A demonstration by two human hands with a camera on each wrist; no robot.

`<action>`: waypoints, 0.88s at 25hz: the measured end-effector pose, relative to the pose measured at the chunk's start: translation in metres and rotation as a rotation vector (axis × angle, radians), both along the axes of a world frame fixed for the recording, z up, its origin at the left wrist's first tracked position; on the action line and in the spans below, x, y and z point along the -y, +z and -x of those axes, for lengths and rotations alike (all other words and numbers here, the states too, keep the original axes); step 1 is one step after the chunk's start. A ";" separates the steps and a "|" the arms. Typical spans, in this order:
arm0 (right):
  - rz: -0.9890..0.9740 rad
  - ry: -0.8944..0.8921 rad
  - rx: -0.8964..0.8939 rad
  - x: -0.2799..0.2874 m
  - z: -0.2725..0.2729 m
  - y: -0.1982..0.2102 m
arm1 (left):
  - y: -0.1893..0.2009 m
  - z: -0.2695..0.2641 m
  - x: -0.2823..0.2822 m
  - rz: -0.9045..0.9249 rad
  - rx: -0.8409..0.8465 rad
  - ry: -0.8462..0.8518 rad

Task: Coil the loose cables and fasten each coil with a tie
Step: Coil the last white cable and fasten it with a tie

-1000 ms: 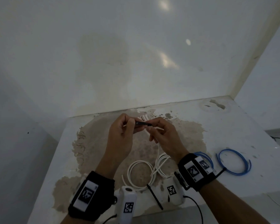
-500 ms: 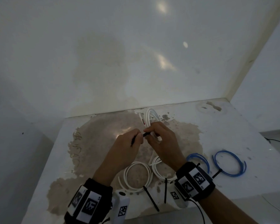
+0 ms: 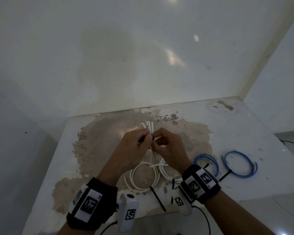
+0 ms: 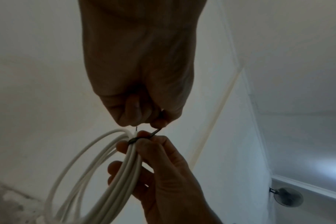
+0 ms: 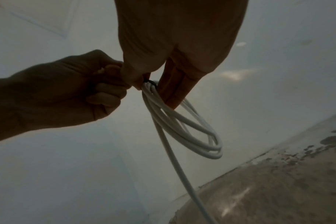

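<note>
A white cable coil (image 3: 149, 126) is held upright above the table (image 3: 244, 133), between both hands. A black tie (image 4: 133, 140) is looped round its bunched strands. My left hand (image 3: 147, 137) pinches the tie's tail (image 4: 157, 131) between thumb and fingers. My right hand (image 3: 155, 141) grips the white cable coil (image 4: 90, 163) just below the loop, fingers curled round the strands. In the right wrist view the white cable coil (image 5: 184, 130) hangs from my fingers, with one strand trailing down to the table.
Two more white coils (image 3: 143, 177) (image 3: 168, 173) lie on the table under my wrists. Two blue coils (image 3: 208, 161) (image 3: 240, 165) with black ties lie at the right. Loose black ties (image 3: 158, 199) lie near the front edge. A wall stands close behind.
Both hands have come down toward the table with the coil. The coil now stands upright behind my fingers, and the tie sits looped round its strands.
</note>
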State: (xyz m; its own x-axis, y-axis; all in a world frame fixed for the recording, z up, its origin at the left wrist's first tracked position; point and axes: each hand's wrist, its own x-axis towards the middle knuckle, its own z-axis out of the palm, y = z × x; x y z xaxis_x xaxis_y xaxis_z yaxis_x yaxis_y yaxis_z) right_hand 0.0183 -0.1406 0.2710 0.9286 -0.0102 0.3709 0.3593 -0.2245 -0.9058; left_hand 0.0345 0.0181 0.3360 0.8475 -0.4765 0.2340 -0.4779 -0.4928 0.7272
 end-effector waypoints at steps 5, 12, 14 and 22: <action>-0.070 0.014 -0.023 0.011 -0.021 0.017 | -0.006 -0.016 0.000 0.202 -0.045 0.038; -0.096 0.055 -0.089 0.013 -0.040 0.027 | -0.030 -0.023 0.012 0.399 -0.464 0.219; -0.011 0.005 -0.045 0.010 -0.042 0.024 | -0.028 -0.023 0.015 0.491 -0.537 0.187; -0.045 -0.021 -0.029 0.005 -0.046 0.034 | -0.028 -0.023 0.016 0.905 -0.839 0.198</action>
